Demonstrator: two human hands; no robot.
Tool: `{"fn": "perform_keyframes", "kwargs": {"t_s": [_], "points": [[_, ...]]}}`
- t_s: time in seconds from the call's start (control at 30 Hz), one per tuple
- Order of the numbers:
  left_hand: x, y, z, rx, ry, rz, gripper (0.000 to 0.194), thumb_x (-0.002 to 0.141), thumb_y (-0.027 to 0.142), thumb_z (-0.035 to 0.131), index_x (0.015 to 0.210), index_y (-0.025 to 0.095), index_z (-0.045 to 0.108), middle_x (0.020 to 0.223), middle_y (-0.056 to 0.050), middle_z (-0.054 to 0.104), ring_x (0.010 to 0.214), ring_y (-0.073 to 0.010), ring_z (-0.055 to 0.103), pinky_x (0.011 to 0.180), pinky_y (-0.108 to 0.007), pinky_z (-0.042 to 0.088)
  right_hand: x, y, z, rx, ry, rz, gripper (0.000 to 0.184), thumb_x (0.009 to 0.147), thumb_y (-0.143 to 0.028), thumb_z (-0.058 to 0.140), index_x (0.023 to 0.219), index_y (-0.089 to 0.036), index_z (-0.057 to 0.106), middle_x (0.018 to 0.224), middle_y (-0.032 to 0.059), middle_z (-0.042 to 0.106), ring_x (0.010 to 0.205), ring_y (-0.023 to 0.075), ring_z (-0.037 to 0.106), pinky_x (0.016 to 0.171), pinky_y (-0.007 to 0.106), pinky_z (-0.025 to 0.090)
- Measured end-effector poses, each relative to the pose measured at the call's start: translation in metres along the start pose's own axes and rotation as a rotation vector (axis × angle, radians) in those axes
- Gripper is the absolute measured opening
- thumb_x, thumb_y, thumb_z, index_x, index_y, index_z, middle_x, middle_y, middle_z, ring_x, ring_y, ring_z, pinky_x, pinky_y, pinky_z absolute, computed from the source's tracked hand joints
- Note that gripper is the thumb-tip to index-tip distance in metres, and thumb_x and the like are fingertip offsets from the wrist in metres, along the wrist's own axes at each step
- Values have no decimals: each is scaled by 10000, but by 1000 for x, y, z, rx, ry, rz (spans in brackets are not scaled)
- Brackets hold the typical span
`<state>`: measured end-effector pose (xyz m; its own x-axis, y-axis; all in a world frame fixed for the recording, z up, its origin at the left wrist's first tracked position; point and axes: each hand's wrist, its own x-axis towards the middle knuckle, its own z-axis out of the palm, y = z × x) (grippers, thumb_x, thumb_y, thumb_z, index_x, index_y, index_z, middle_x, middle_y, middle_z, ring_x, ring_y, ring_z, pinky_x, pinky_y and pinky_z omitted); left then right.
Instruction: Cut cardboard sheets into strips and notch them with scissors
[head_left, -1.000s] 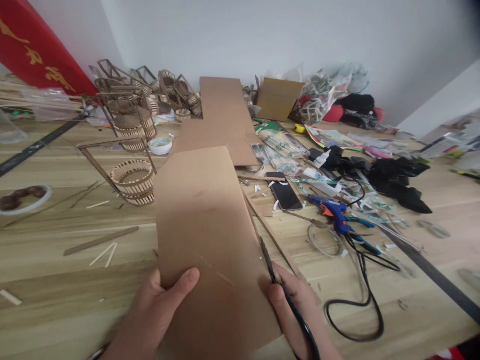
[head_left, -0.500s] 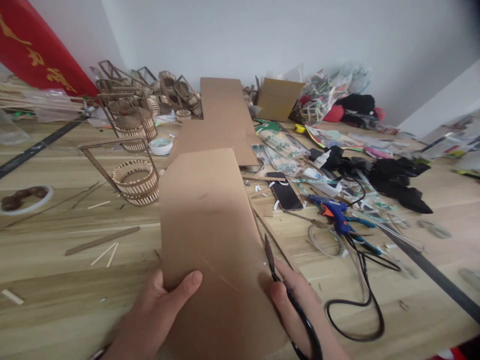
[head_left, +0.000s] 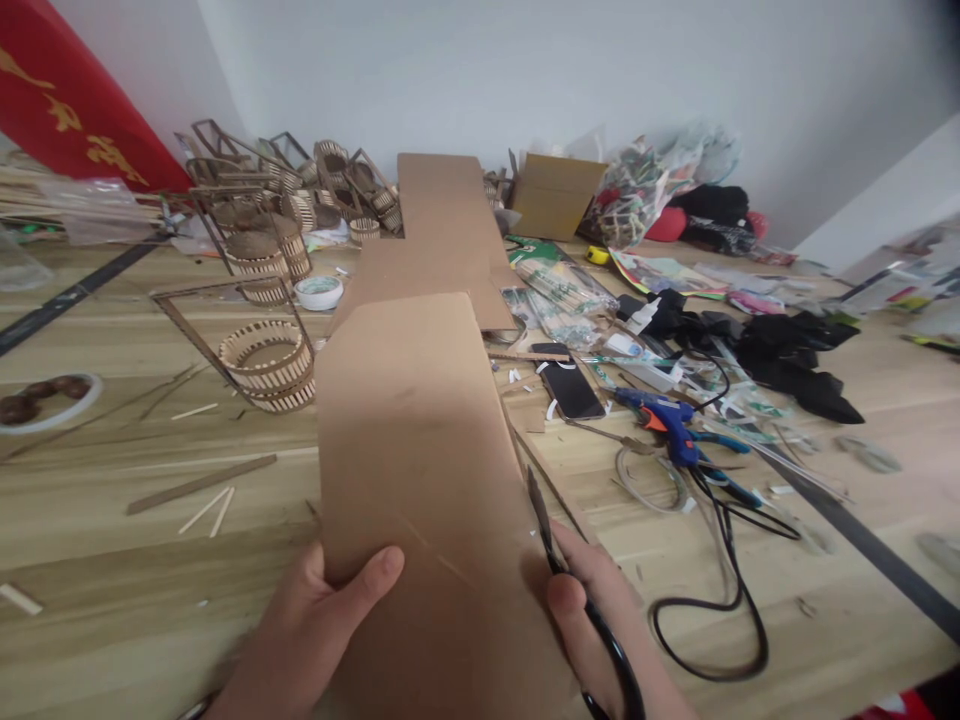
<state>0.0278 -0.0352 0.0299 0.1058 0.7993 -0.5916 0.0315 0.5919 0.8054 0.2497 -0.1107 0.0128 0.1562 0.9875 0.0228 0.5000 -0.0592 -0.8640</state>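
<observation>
Right hand (head_left: 600, 600) grips the black-handled scissors (head_left: 539, 507), blades pointing forward and slightly left, lying alongside the right edge of the cardboard piece (head_left: 420, 430), roughly in line with that edge. Left hand (head_left: 300, 625) clamps the piece at its near left side, thumb on top, farther from the blades than the right. The piece's long axis runs forward from between the hands toward the flat cardboard sheet (head_left: 446, 225) beyond.
</observation>
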Motion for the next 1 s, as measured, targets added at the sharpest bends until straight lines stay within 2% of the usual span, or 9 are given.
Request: {"fn": "perform_keyframes", "kwargs": {"t_s": [0.1, 0.2, 0.33, 0.47, 0.6, 0.77, 1.0], "points": [[-1, 1, 0, -18, -2, -10, 418, 588, 461, 889, 885, 249, 687, 865, -46, 829, 966, -340, 777, 728, -333, 651, 4, -9, -3, 15, 0, -33, 828, 851, -886, 239, 906, -216, 722, 701, 50, 657, 649, 222, 618, 601, 290, 516], [0, 1, 0, 12, 3, -11, 433, 583, 476, 887, 889, 243, 687, 880, -57, 829, 985, -347, 771, 724, -336, 651, 7, -16, -4, 53, -21, -68, 842, 867, -866, 273, 1123, -210, 735, 834, 80, 740, 777, 255, 697, 690, 295, 561], [1, -1, -1, 42, -26, 7, 485, 592, 505, 868, 954, 223, 711, 929, -78, 827, 1019, -360, 759, 744, -362, 652, 8, -18, -4, 86, -35, -49, 819, 877, -847, 315, 1182, -214, 738, 894, 78, 779, 797, 255, 727, 674, 285, 578], [0, -6, 0, 35, -33, 6, 555, 579, 529, 879, 995, 196, 720, 937, -92, 825, 992, -367, 764, 773, -384, 647, 9, -16, -4, 119, -19, -61, 787, 912, -807, 319, 1240, -207, 708, 1027, 93, 787, 871, 265, 734, 739, 295, 591], [-1, -6, 1, -5, -51, -19, 663, 581, 555, 880, 1097, 177, 708, 917, -105, 822, 936, -369, 773, 762, -409, 644, 10, -12, -4, 111, -37, -61, 843, 886, -846, 275, 1185, -190, 711, 980, 95, 775, 846, 260, 721, 717, 286, 580], [0, -6, 0, -28, -64, -26, 662, 559, 556, 894, 1067, 174, 712, 892, -110, 820, 932, -375, 772, 794, -426, 640, 4, -6, -1, 28, -21, -7, 820, 899, -842, 199, 862, -205, 713, 786, 64, 711, 748, 236, 669, 646, 280, 543], [-1, -5, 2, -5, -26, -22, 578, 551, 529, 891, 988, 195, 713, 879, -104, 820, 1007, -387, 754, 794, -422, 641, -2, -1, 6, 50, 46, 44, 889, 895, -847, 146, 871, -186, 740, 751, 80, 712, 698, 225, 653, 612, 291, 533]]}}
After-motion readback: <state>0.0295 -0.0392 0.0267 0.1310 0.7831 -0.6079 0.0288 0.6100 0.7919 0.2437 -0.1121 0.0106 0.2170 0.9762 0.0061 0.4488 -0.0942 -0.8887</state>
